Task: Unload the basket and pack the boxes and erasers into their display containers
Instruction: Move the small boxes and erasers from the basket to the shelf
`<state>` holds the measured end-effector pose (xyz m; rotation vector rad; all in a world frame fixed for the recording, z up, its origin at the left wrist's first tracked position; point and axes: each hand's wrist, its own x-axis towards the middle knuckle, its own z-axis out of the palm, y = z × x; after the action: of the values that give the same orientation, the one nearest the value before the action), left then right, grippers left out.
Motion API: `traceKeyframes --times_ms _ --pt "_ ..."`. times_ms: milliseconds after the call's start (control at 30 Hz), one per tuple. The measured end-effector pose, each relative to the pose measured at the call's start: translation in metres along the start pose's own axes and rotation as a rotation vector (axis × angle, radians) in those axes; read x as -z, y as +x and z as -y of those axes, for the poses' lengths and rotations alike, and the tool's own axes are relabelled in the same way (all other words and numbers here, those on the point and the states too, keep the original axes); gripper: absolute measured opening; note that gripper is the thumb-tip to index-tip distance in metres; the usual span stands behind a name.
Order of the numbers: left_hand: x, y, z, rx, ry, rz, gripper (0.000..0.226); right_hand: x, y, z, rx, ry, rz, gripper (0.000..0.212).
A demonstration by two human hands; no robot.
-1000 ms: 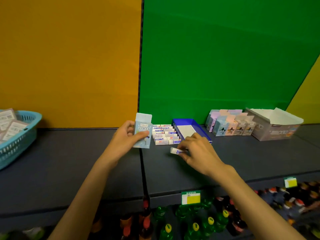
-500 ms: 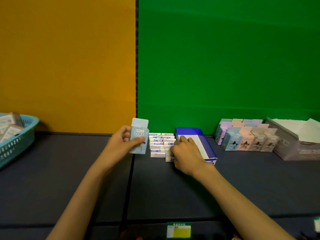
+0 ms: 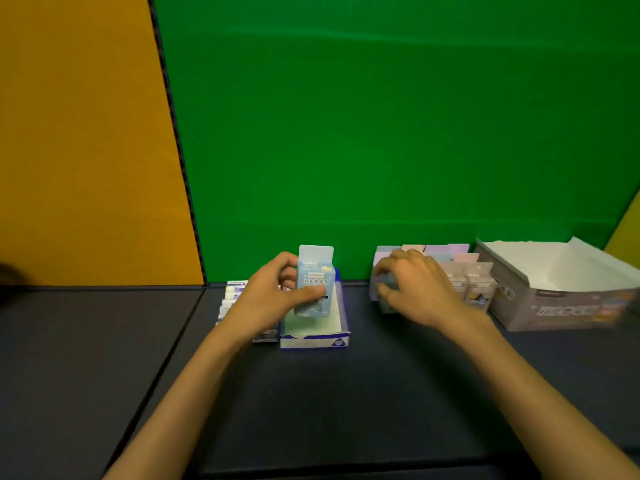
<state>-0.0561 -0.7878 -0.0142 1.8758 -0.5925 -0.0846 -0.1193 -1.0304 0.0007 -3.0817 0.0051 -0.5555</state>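
- Box of pale blue card (image 3: 316, 284) is in the left hand (image 3: 273, 299), upright, with its hang tab on top. It is held above the open blue-and-white display tray (image 3: 313, 339), not set down in it.
- Left hand pinches this box: the thumb lies across the front face and the fingers are curled behind it.
- I judge the box light and thin-walled, so it can dent if squeezed hard. The flat front and back faces are the good place to take hold. The tab on top looks too weak to carry it.
- Right hand (image 3: 414, 289) is over the near left end of the row of pastel boxes (image 3: 460, 271). Its fingers curl round one box there, but the picture is blurred and I cannot tell for sure whether it grips or only touches.
- These pastel boxes stand close together, touching, so I think one must be lifted straight up, or its neighbours may tip.
- Small white erasers (image 3: 231, 299) lie in a neat stack just left of the tray, partly hidden behind the left wrist. They look small and smooth, easy to drop, best taken by the long sides.
- Grey display carton (image 3: 561, 306) with its white flap open stands to the right of the pastel row, on the dark shelf top (image 3: 311, 410).
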Motion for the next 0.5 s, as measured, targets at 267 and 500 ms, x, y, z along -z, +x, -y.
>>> traceKeyframes --times_ms 267,500 --pt "-0.122 0.035 -0.028 -0.009 0.195 0.077 0.032 0.033 -0.039 -0.122 -0.135 0.002 -0.055 0.023" --pt "-0.175 0.043 -0.015 0.179 0.213 -0.066 0.047 0.02 -0.051 -0.156 -0.097 0.052 -0.038 0.021"
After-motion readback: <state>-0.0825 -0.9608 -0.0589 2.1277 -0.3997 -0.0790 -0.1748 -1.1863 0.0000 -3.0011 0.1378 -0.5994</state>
